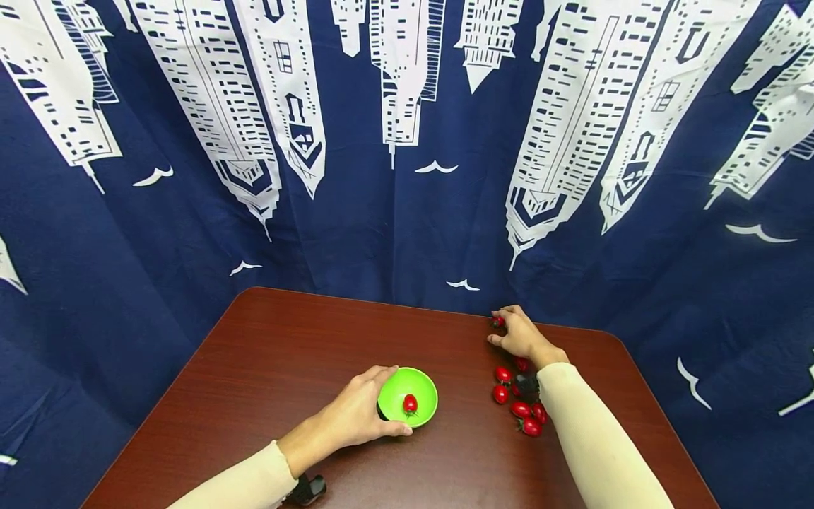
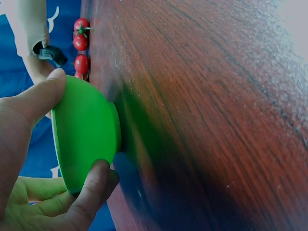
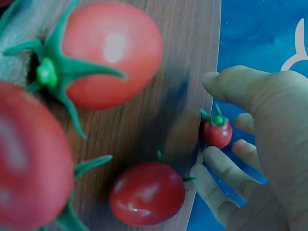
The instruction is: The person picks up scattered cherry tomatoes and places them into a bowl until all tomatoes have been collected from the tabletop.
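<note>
My left hand (image 1: 362, 410) holds a small green bowl (image 1: 422, 385) at its left side, thumb and fingers spread around the rim. One cherry tomato (image 1: 410, 404) with its green stem lies inside that bowl. In the left wrist view the bowl (image 2: 86, 130) is seen from the side, between thumb and fingertips. Near the table's back edge, my right hand (image 1: 523, 336) reaches around a single cherry tomato (image 1: 498, 322). The right wrist view shows that tomato (image 3: 217, 133) beside the fingers, with the thumb apart from it.
Several cherry tomatoes (image 1: 521, 409) lie in a loose group on the brown table (image 1: 305, 339), beneath and beside my right forearm. A blue curtain (image 1: 356, 233) with white building prints hangs behind the table's back edge.
</note>
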{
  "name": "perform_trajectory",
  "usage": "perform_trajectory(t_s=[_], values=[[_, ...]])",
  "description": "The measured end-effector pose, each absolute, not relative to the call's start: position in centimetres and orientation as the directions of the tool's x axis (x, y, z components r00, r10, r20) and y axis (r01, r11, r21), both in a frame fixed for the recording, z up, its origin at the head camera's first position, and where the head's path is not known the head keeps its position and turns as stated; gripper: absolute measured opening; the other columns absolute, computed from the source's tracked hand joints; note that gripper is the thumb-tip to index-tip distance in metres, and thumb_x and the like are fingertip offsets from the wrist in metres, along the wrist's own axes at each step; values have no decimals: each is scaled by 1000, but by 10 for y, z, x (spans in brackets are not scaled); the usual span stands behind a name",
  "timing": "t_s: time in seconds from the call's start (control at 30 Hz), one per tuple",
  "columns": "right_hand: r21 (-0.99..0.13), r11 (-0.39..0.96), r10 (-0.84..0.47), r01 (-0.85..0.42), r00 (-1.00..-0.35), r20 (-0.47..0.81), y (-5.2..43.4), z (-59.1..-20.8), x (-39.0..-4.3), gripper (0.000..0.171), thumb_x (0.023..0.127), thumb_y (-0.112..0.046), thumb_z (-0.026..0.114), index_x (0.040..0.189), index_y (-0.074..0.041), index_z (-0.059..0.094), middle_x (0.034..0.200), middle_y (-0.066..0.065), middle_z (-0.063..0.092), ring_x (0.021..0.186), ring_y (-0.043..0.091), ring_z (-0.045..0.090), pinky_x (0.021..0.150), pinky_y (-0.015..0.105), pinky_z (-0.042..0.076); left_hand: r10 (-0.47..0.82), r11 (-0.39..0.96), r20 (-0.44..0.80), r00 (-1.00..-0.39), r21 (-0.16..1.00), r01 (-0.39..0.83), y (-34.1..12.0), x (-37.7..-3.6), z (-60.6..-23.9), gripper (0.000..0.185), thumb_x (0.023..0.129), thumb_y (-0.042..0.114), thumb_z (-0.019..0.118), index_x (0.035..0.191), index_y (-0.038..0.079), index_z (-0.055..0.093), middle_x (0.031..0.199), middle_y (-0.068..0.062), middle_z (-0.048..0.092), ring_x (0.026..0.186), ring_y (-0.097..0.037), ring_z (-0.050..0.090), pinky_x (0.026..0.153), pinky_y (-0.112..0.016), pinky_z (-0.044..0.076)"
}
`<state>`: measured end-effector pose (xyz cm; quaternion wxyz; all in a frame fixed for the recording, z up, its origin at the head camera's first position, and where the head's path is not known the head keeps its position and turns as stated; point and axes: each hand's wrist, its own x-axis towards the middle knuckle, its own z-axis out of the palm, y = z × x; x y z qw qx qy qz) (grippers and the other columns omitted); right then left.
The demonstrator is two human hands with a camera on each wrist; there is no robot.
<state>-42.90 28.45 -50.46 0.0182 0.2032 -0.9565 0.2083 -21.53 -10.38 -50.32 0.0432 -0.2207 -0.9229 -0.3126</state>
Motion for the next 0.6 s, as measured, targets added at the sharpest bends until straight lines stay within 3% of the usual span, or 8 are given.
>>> perform_trajectory(t_s=[0.17, 0.23, 0.27, 0.4, 0.6], values=[[-394, 812, -415, -431, -901, 130, 295, -514, -441, 72, 101, -29, 89, 155, 12, 64, 153, 40, 61, 144, 58, 61, 129, 67, 50, 382, 709, 222, -897, 553, 438, -103, -215, -504, 112, 79, 50, 109, 163, -5, 60, 154, -18, 73, 135, -40, 76, 116, -56, 65], [-377, 807, -427, -455, -890, 160, 303, -531, -458, 72, 98, -33, 92, 152, 8, 68, 143, 34, 68, 130, 50, 67, 120, 58, 57, 381, 711, 225, -897, 548, 440, -103, -216, -504, 112, 79, 51, 109, 163, -5, 60, 153, -17, 74, 135, -39, 76, 116, -56, 65], [-375, 808, -428, -454, -890, 156, 304, -534, -461, 70, 96, -31, 93, 151, 6, 70, 139, 31, 70, 126, 48, 68, 117, 61, 58, 382, 711, 227, -896, 547, 442, -102, -216, -504, 112, 79, 52, 108, 163, -5, 60, 152, -18, 74, 134, -39, 76, 116, -56, 65], [-347, 794, -457, -500, -866, 204, 313, -560, -479, 54, 92, -26, 97, 138, -3, 82, 123, 19, 76, 107, 33, 70, 98, 50, 60, 389, 706, 229, -892, 548, 448, -102, -216, -504, 112, 79, 51, 108, 163, -5, 60, 153, -19, 73, 135, -40, 76, 116, -57, 65], [-369, 763, -515, -531, -844, 148, 293, -526, -445, 34, 95, -17, 94, 126, -6, 87, 113, 17, 82, 101, 30, 73, 94, 46, 63, 386, 705, 233, -893, 550, 448, -102, -216, -504, 111, 79, 49, 109, 162, -6, 60, 154, -19, 73, 135, -40, 76, 116, -57, 65]])
